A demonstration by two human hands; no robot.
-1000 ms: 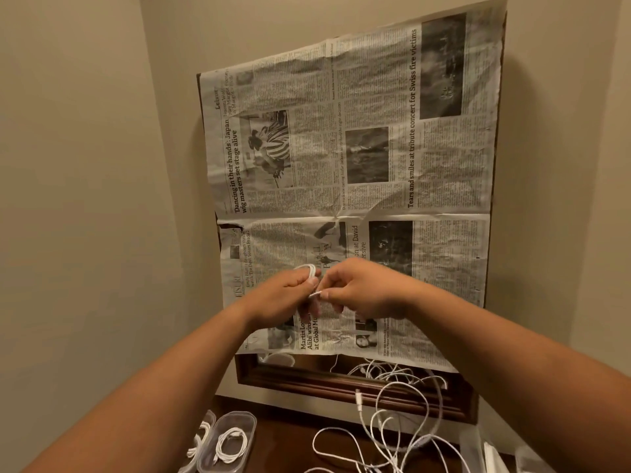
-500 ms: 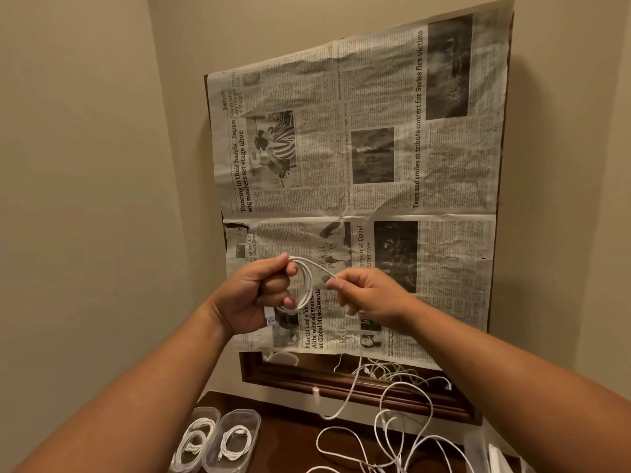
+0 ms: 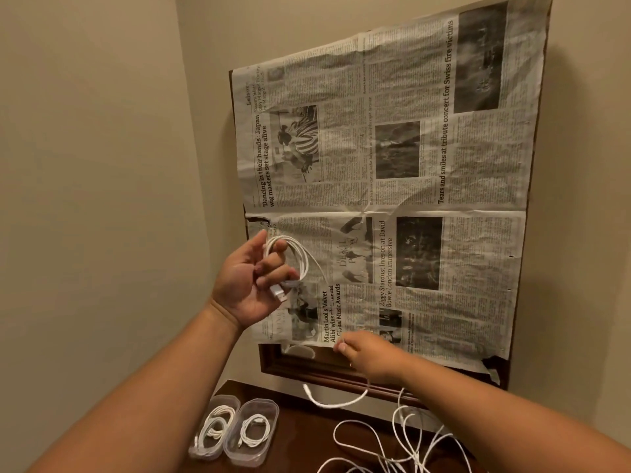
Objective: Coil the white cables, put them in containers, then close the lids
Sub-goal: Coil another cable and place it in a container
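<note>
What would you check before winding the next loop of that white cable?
1. Left hand grips the coil: ok.
2. Right hand pinches the tail: ok.
3. Tail hangs clear of the loose cables: ok, as far as shows.
4. Plug tucked at the coil: ok.
5. Empty container in view: not ok; both containers already hold cables.
6. Lids on those containers: cannot tell.
</note>
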